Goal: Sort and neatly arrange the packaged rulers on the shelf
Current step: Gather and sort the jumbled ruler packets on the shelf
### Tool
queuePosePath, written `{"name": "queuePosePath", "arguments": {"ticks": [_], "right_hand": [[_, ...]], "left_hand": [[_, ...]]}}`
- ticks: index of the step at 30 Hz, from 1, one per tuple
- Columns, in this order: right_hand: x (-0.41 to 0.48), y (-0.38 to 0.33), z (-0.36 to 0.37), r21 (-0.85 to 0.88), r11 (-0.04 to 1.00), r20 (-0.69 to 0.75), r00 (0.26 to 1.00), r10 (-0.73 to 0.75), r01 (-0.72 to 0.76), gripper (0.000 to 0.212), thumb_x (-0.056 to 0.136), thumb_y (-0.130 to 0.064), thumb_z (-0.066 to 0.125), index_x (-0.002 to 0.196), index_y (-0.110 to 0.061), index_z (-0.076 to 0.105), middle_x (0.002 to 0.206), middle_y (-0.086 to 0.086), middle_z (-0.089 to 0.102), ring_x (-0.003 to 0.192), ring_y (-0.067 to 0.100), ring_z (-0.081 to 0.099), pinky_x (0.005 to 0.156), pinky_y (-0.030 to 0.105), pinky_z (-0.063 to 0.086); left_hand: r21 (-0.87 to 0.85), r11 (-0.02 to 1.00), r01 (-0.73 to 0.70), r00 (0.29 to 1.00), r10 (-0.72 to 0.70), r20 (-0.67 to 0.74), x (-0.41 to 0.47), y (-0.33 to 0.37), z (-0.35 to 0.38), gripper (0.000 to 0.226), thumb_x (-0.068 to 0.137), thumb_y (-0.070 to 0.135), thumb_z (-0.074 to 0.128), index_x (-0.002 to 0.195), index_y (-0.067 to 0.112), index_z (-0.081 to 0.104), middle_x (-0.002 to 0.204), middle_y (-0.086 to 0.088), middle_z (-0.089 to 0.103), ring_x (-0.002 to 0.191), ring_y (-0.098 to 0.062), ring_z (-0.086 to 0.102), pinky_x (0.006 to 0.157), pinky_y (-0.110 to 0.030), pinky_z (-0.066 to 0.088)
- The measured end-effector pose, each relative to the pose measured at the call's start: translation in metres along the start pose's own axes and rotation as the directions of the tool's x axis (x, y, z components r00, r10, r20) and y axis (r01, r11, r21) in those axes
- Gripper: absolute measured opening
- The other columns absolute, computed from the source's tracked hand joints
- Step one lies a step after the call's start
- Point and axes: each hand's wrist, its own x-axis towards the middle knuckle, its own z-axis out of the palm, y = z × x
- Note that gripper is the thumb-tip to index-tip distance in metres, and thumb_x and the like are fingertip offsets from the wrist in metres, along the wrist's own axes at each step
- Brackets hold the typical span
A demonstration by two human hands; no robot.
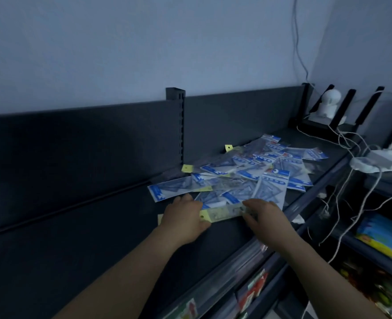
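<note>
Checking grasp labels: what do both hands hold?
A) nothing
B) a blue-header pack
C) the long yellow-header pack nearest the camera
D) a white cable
C: the left hand and right hand hold opposite ends of the yellow-header pack.

place: shop | evidence: slotted metal display shelving (98, 238), packaged rulers (248, 173) piled loose, packaged goods (379, 238) on lower shelves

Bare left hand (185, 218), bare right hand (267, 218)
</note>
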Motion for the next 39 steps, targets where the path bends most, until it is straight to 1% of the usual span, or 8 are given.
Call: {"name": "queuePosePath", "arguments": {"ticks": [5, 16, 20, 23, 26, 28, 32, 39], "right_hand": [[0.036, 0.033, -0.002, 0.032, 0.996, 0.054, 0.995, -0.087, 0.085, 0.028, 0.096, -0.022, 0.049, 0.113, -0.006, 0.066, 0.120, 0.011, 0.062, 0.113, 0.031, 0.057, 0.093, 0.038, 0.045], [0.071, 0.095, -0.021, 0.109, 0.973, 0.102, 0.972, -0.213, 0.202, 0.038, 0.096, -0.011, 0.050, 0.134, -0.011, 0.052, 0.146, 0.003, 0.044, 0.132, 0.020, 0.042, 0.105, 0.024, 0.031], [0.074, 0.113, -0.028, 0.016, 0.970, 0.123, 0.963, -0.241, 0.241, 0.041, 0.096, -0.019, 0.053, 0.137, -0.013, 0.049, 0.144, 0.007, 0.044, 0.130, 0.022, 0.042, 0.105, 0.027, 0.031], [0.074, 0.125, -0.034, 0.039, 0.976, 0.096, 0.972, -0.215, 0.212, 0.043, 0.095, -0.020, 0.054, 0.138, -0.015, 0.048, 0.146, 0.007, 0.041, 0.132, 0.023, 0.040, 0.106, 0.028, 0.031], [0.074, 0.134, -0.034, 0.078, 0.974, 0.094, 0.971, -0.219, 0.212, 0.042, 0.095, -0.022, 0.055, 0.136, -0.018, 0.051, 0.151, 0.005, 0.035, 0.137, 0.021, 0.035, 0.109, 0.029, 0.029], [0.075, 0.137, -0.032, 0.094, 0.970, 0.121, 0.965, -0.233, 0.223, 0.042, 0.095, -0.024, 0.055, 0.137, -0.020, 0.051, 0.152, 0.003, 0.033, 0.138, 0.019, 0.033, 0.111, 0.029, 0.027], [0.078, 0.139, -0.032, 0.125, 0.962, 0.151, 0.954, -0.258, 0.241, 0.046, 0.094, -0.026, 0.057, 0.139, -0.022, 0.048, 0.153, 0.002, 0.029, 0.140, 0.018, 0.029, 0.112, 0.030, 0.026], [0.083, 0.144, -0.031, 0.198, 0.951, 0.166, 0.948, -0.271, 0.237, 0.043, 0.092, -0.026, 0.061, 0.134, -0.024, 0.053, 0.154, 0.003, 0.028, 0.140, 0.019, 0.028, 0.113, 0.033, 0.028]], "left_hand": [[0.004, 0.990, 0.142, 0.987, -0.142, 0.082, 0.017, 0.009, -0.008, 0.041, 0.089, 0.046, 0.059, 0.114, 0.015, 0.051, 0.118, -0.006, 0.053, 0.106, -0.024, 0.052, 0.082, -0.034, 0.044], [-0.274, 0.882, 0.382, 0.916, -0.401, -0.012, 0.021, 0.008, -0.008, 0.011, 0.095, 0.025, 0.048, 0.104, 0.021, 0.054, 0.103, 0.001, 0.056, 0.084, -0.012, 0.052, 0.061, -0.024, 0.039], [-0.149, 0.872, 0.467, 0.873, -0.481, -0.083, 0.028, 0.021, 0.004, 0.035, 0.094, 0.022, 0.045, 0.128, 0.015, 0.049, 0.129, -0.009, 0.051, 0.110, -0.023, 0.051, 0.085, -0.031, 0.045], [-0.067, 0.923, 0.380, 0.906, -0.386, -0.176, 0.035, 0.044, 0.007, 0.051, 0.090, 0.036, 0.053, 0.139, 0.024, 0.044, 0.138, -0.005, 0.046, 0.126, -0.026, 0.042, 0.101, -0.038, 0.041], [-0.232, 0.950, 0.210, 0.973, -0.228, -0.050, 0.042, 0.080, 0.008, 0.037, 0.080, 0.047, 0.071, 0.109, 0.025, 0.067, 0.111, 0.005, 0.064, 0.103, -0.014, 0.058, 0.088, -0.033, 0.050], [-0.216, 0.959, 0.183, 0.983, -0.172, 0.068, 0.046, 0.099, 0.013, 0.039, 0.076, 0.047, 0.075, 0.107, 0.023, 0.068, 0.107, 0.006, 0.066, 0.094, -0.012, 0.060, 0.084, -0.031, 0.053], [-0.116, 0.976, 0.184, 0.982, -0.177, 0.067, 0.050, 0.109, 0.013, 0.048, 0.073, 0.050, 0.077, 0.110, 0.022, 0.066, 0.108, 0.006, 0.064, 0.096, -0.015, 0.061, 0.087, -0.038, 0.054], [-0.167, 0.968, 0.187, 0.980, -0.171, 0.105, 0.054, 0.111, 0.010, 0.029, 0.075, 0.037, 0.079, 0.093, 0.015, 0.074, 0.093, 0.006, 0.069, 0.087, -0.013, 0.064, 0.084, -0.037, 0.056]]}}
